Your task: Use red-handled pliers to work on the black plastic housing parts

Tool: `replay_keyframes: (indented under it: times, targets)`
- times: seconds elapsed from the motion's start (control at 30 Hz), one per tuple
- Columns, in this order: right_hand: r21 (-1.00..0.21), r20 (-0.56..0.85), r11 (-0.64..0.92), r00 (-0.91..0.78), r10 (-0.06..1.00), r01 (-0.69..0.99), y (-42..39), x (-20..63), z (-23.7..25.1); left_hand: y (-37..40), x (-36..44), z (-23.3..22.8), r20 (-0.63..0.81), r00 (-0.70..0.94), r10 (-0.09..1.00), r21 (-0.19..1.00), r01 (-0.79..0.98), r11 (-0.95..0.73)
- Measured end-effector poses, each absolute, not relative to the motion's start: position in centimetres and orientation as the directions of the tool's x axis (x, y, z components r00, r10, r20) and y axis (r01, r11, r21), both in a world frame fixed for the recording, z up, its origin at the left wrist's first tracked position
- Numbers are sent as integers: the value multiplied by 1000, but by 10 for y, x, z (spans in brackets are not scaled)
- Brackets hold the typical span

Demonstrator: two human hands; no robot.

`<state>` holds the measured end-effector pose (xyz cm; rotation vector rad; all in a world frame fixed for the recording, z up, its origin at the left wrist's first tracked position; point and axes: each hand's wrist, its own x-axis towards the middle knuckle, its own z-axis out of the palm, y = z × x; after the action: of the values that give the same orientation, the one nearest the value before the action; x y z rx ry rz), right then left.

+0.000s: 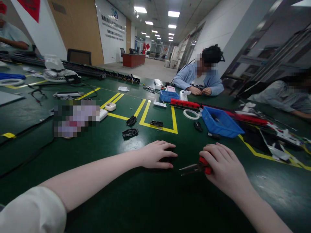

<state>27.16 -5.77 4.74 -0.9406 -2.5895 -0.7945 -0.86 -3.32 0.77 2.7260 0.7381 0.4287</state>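
Left hand lies palm-down on the green surface, fingers together and curled over a small dark part; the part is mostly hidden, so whether it is gripped or only covered I cannot tell. Right hand is closed around the red handles of a pair of pliers; the metal nose points left toward the covered part, just beside it but not touching — jaws look nearly shut, nothing visibly between them.

Beyond the hands, three similar black parts lie loose near the yellow floor-tape lines; a blue bin stands to the right, with a white tape ring and a long red strip behind it.

Progress, as a judgement: the part in hand appears held in place with the tool brought up but not yet applied; the loose black parts look unsorted, so most of the work seems left.

Two other people sit at the far side — one in a blue top, hands together on the surface; one at the right edge.
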Motion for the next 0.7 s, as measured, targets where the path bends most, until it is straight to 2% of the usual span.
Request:
replay_keyframes:
  times: [0.2, 0.33, 0.7]
  targets:
    - [324, 413, 647, -718, 560, 691, -49, 254, 41, -34, -7, 7, 200, 817, 540, 346, 457, -820]
    - [151, 439, 667, -653, 617, 730, -42, 243, 31, -34, -7, 4, 207, 807, 553, 355, 465, -811]
    - [-15, 405, 631, -572, 713, 775, -43, 239, 13, -37, -5, 6, 185, 806, 563, 388, 466, -795]
